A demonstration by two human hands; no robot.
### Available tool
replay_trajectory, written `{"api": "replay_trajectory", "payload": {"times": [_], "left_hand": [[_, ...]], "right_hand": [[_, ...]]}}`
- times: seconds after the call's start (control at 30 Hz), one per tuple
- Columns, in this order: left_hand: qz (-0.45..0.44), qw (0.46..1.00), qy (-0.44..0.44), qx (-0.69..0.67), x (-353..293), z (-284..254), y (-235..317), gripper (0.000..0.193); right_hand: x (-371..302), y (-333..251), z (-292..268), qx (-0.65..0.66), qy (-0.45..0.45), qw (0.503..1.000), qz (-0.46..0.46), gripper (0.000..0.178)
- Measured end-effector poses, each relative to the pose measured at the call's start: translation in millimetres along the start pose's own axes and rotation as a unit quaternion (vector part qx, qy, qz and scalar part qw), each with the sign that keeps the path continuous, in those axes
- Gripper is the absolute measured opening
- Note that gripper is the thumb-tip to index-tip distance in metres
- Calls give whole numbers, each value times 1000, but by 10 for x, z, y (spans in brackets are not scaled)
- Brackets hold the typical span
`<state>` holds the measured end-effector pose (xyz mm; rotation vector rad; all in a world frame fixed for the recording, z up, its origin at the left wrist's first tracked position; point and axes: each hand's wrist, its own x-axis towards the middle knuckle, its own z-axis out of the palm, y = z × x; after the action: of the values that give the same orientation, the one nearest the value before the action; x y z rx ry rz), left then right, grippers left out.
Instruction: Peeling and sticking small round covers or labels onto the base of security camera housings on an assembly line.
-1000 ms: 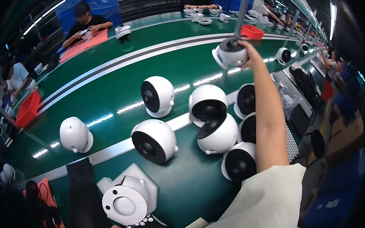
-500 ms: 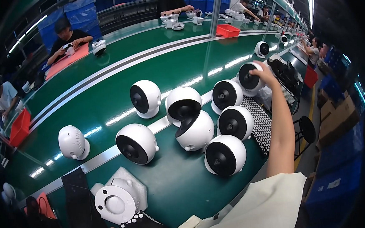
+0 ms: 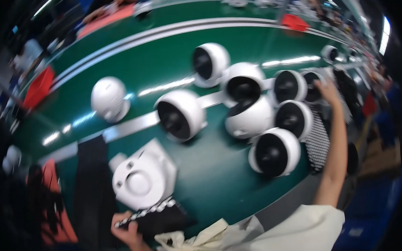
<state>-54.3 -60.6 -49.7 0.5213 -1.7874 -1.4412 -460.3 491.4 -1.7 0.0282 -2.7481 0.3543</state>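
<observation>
At the far right end of a group of round white cameras, my right hand (image 3: 328,93) has its fingers curled over the edge of a ball-shaped camera (image 3: 312,81) with a black face. Motion smears the fingers. Near the lower edge, my left hand (image 3: 128,230) pinches the end of a black sheet (image 3: 165,222) with a row of white dots. Just beyond this sheet, a white camera lies with its round base (image 3: 137,183) facing up on a pale foam block (image 3: 167,162). Among the nearby cameras, one (image 3: 275,153) shows its black face toward me.
Another black sheet with white dots (image 3: 317,142) lies at the right edge of the green bench (image 3: 207,176). A black strip (image 3: 90,183) and a red mat (image 3: 53,176) are at left. Red bins (image 3: 39,87) stand along the line, and a person (image 3: 108,0) works across it.
My view has swung left and down, so the bench things appear farther right. The right hand's camera now sits close beside its neighbour. My left hand has come into fuller view with the dotted sheet.
</observation>
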Motion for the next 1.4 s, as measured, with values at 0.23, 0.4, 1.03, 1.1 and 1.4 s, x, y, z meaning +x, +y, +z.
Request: {"api": "replay_trajectory", "payload": {"times": [0.23, 0.4, 1.03, 1.1, 1.4], "left_hand": [[-49, 970, -150, -185, -49, 167, 203, 25], [-32, 980, -162, -110, -103, -62, 325, 28], [44, 989, -95, 107, -169, -94, 278, 16], [-52, 996, -62, 42, -155, -97, 259, 15], [252, 934, -170, 188, -26, -128, 199, 19]], "right_hand": [[-1680, -2359, -1285, 260, 205, 911, -247, 31], [-2420, -3658, -705, 238, -81, 777, -577, 26], [-2780, -4172, -397, 253, -27, 725, -640, 31], [-2707, -4200, -359, 314, -84, 682, -655, 30], [-2245, -4366, -278, 513, -440, 678, -289, 27]]}}
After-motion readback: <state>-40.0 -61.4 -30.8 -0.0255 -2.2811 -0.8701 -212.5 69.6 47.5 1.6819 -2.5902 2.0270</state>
